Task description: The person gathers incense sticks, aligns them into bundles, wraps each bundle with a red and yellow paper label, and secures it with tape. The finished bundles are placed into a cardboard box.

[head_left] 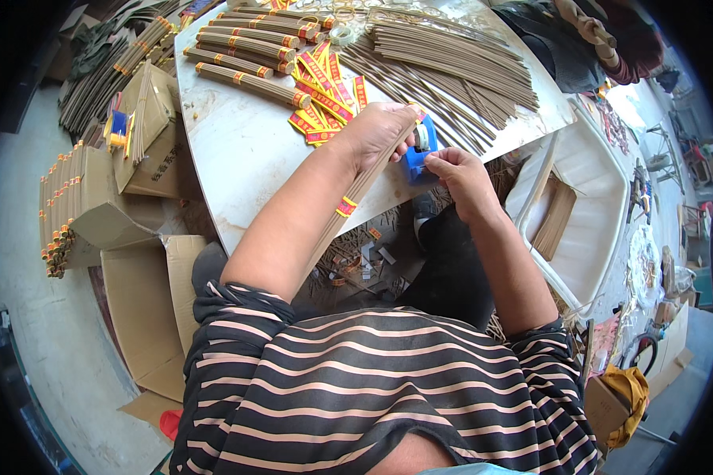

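Note:
My left hand (375, 133) is closed around a bundle of thin brown incense sticks (364, 179). The bundle slants down along my left forearm, with a red and yellow paper band (346, 207) around its lower part. Just beyond those fingers stands a blue tape dispenser (417, 164) with a roll in it. My right hand (467, 182) has thumb and forefinger pinched at the dispenser's near right side, on what looks like the tape's end. Red and yellow paper labels (325, 99) lie in a loose pile beyond my left hand. Loose incense sticks (459, 63) spread across the table's far right.
Banded bundles (242, 55) lie at the white table's (230, 174) far left. Left of it are an open cardboard box (139, 305), another carton (166, 146) and stacked bundles (63, 198). A white tub (598, 214) with sticks stands right. Another person's hand (585, 24) shows at the far right.

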`<state>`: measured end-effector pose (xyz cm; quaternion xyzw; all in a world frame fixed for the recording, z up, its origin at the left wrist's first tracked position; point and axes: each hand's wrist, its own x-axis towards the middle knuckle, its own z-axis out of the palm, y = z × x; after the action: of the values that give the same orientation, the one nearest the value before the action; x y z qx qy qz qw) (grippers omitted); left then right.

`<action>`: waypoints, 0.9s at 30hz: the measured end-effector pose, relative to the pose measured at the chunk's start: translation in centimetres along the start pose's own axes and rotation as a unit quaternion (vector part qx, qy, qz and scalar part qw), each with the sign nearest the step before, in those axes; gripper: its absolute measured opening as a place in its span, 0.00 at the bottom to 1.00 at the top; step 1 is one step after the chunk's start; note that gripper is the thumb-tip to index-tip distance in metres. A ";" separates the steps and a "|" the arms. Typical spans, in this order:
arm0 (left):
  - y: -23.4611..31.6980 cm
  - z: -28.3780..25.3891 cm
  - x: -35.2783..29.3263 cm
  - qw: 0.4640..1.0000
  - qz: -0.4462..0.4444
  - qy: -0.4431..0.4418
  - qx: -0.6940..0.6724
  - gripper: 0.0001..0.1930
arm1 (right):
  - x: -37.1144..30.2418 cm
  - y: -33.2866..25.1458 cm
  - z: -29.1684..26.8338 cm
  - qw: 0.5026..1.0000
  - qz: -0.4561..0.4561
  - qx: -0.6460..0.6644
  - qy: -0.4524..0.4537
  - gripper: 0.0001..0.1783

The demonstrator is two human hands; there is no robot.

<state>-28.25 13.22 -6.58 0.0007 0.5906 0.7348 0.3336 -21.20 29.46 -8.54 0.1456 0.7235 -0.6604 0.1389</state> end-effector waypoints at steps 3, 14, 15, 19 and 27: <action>0.0 0.8 0.1 0.997 0.007 0.039 0.061 0.12 | -0.9 0.1 0.0 0.994 -0.025 0.105 0.001 0.07; -0.1 1.0 0.6 0.995 0.002 0.050 0.082 0.14 | -2.3 2.7 0.5 0.992 0.025 0.119 0.033 0.08; 0.0 1.0 0.6 0.995 0.000 0.051 0.083 0.14 | -2.3 2.7 0.6 0.990 0.030 0.132 0.036 0.08; 0.4 1.2 0.4 0.996 -0.009 0.058 0.064 0.15 | -2.2 2.8 0.7 0.983 0.037 0.175 0.035 0.07; 0.3 1.2 0.3 0.996 -0.012 0.060 0.065 0.14 | -1.8 3.5 0.7 0.978 0.029 0.202 0.040 0.04</action>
<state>-28.16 14.45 -6.12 -0.0284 0.6561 0.6896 0.3053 -18.18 28.96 -11.07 0.2179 0.5756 -0.7822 0.0970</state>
